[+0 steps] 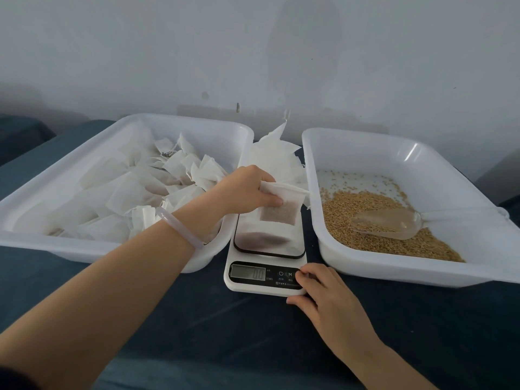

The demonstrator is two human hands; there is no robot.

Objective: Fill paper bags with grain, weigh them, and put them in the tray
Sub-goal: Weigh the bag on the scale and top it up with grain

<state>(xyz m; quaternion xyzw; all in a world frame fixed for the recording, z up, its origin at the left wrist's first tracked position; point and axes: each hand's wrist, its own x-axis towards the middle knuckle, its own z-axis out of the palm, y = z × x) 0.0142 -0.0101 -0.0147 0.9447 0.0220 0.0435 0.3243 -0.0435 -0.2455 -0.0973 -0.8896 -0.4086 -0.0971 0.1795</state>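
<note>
Left hand (247, 190): smooth, pale, translucent bangle (180, 230) at wrist, forearm bare, dark sleeve (11, 375) edge higher up. Right hand (323, 294): forearm bare.

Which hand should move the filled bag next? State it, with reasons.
Left. The left hand pinches the bag above the scale, beside the tray of bags; the right hand rests on the scale's corner.
</note>
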